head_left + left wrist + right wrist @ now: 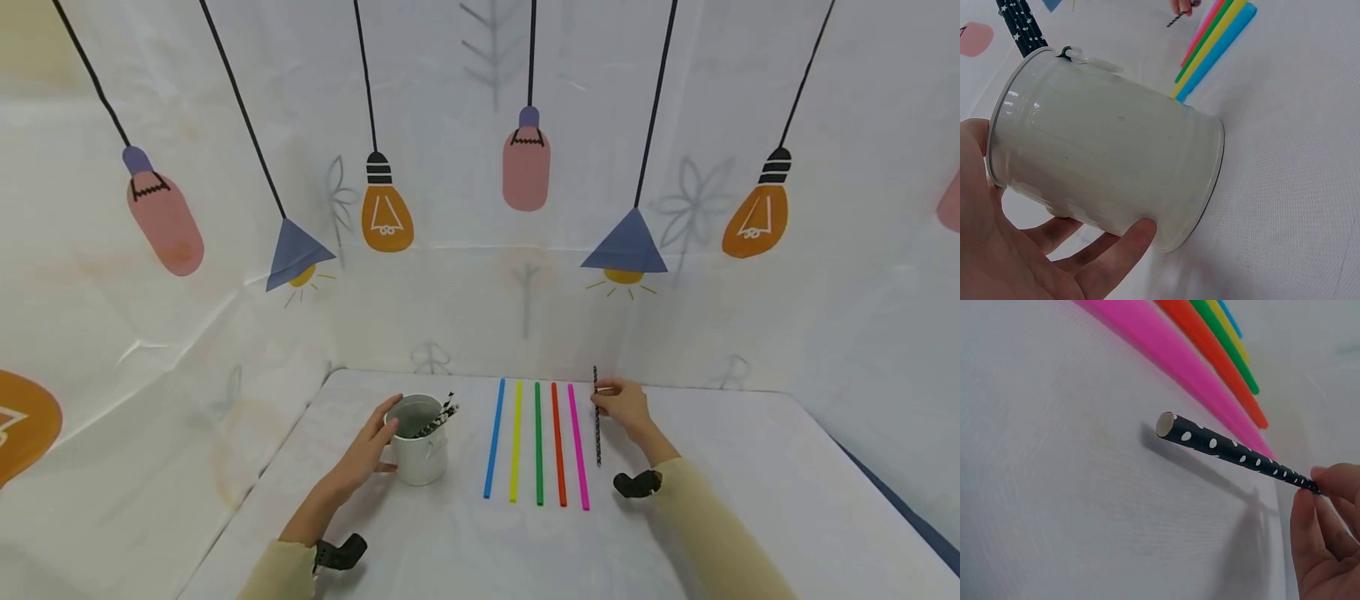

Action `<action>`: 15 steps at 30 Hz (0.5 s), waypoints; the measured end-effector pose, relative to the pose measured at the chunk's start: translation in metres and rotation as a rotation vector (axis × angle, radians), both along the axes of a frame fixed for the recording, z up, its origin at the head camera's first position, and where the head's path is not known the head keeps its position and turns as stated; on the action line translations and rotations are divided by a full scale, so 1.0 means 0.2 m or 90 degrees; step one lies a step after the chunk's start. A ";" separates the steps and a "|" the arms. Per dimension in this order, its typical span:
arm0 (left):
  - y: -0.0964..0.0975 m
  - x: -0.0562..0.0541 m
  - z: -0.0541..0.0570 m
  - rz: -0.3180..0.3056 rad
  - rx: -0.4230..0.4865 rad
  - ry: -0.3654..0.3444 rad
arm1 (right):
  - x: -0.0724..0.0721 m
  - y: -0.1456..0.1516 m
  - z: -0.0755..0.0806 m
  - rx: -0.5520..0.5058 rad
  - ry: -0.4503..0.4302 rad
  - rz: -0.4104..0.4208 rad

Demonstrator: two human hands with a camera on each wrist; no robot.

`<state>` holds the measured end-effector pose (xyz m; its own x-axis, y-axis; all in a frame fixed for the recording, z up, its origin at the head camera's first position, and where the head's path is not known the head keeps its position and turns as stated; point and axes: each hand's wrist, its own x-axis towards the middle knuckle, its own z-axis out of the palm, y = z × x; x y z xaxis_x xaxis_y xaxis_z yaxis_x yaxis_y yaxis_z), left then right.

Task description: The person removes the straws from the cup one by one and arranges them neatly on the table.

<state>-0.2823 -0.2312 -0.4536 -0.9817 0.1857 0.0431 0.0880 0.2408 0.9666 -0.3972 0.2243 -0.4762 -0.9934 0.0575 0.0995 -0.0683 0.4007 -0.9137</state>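
My left hand holds the left side of a small white metal bucket, which stands upright on the table. In the left wrist view its fingers lie along the bucket's wall, near the base. Black-and-white patterned paper straws lean out of the bucket toward the right. On the right, my right hand pinches a black straw with white dots between thumb and fingers, at its far part. That straw's near end hangs over its shadow, beside the pink straw.
Left of the pink straw, a red, a green, a yellow and a blue straw lie in a row on the white table. A white wall cloth with printed lamps rises behind the table.
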 end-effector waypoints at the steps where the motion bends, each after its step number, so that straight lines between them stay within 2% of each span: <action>1: 0.00 0.00 0.00 0.000 0.000 0.002 | 0.00 0.00 -0.01 0.003 -0.002 -0.002; 8: 0.00 -0.01 -0.03 0.001 0.000 0.005 | 0.00 -0.01 -0.05 0.087 -0.011 -0.021; 11: 0.00 -0.01 -0.02 0.002 -0.003 0.005 | 0.00 -0.01 -0.07 0.094 -0.024 -0.022; 15: 0.02 0.04 0.06 -0.007 -0.004 0.002 | -0.01 -0.02 -0.09 0.085 -0.031 -0.019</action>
<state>-0.2736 -0.2271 -0.4417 -0.9794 0.1969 0.0457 0.0945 0.2460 0.9646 -0.3987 0.2211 -0.4942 -0.9952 0.0770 0.0596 -0.0109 0.5199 -0.8542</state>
